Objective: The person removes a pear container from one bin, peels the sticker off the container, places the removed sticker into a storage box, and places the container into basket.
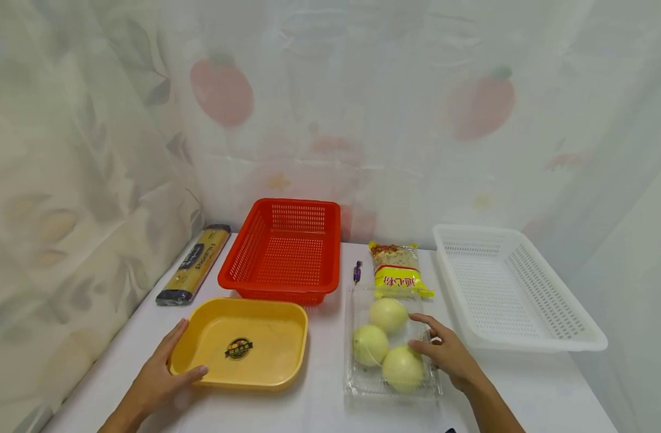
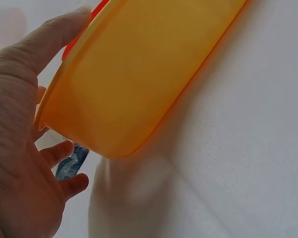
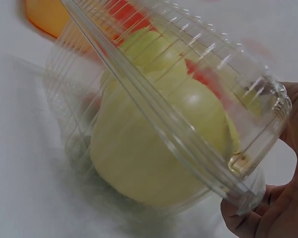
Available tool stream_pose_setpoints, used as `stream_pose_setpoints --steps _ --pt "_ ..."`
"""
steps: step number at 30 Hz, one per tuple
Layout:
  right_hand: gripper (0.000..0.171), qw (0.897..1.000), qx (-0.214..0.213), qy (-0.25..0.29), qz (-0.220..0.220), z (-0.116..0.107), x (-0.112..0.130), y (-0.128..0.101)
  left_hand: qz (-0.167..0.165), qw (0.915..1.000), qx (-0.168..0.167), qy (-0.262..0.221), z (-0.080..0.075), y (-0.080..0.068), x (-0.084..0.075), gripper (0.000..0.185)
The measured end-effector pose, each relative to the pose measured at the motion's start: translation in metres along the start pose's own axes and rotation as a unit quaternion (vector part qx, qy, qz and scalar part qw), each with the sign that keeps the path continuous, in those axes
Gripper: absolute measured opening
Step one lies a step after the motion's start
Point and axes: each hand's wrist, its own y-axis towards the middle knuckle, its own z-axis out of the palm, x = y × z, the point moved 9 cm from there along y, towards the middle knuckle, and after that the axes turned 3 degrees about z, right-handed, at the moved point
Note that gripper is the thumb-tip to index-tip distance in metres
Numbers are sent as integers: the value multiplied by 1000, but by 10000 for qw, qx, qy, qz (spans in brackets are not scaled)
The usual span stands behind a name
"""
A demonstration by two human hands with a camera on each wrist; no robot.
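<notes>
A yellow plastic tray [image 1: 254, 316] with a round sticker inside lies on the white table [image 1: 319, 409]. My left hand [image 1: 185, 352] grips its near left corner, thumb on the rim and fingers along the side. In the left wrist view the fingers [image 2: 64, 152] curl under the tray [image 2: 139, 74]. A clear plastic clamshell box [image 1: 362, 379] holds three pale yellow-green round fruits [image 1: 370, 345]. My right hand [image 1: 417, 332] holds its right side. In the right wrist view the box [image 3: 164, 124] is tilted, with the hand [image 3: 270, 168] at its corner.
A red mesh basket [image 1: 284, 252] stands behind the tray and a white mesh basket [image 1: 514, 288] at the right. A yellow food packet [image 1: 397, 270], a small purple candy [image 1: 357, 272] and a long spaghetti pack [image 1: 195, 264] lie on the table. Curtains close off the back and left.
</notes>
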Motion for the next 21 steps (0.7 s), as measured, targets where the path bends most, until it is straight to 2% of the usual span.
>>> stream_pose_setpoints --steps 5,11,14,21 --pt "57 10000 16 38 52 1 0 0 -90 9999 19 -91 -2 0 -1 111" --pt "59 9999 89 92 -12 1 0 -1 368 9985 -282 -278 -11 -2 -12 105" --pt "59 9999 80 84 -23 0 -1 -1 493 9978 -380 -240 -14 -3 -17 104" --pt "58 10000 27 23 -23 0 1 -1 127 9993 -279 -198 -22 -5 -26 100"
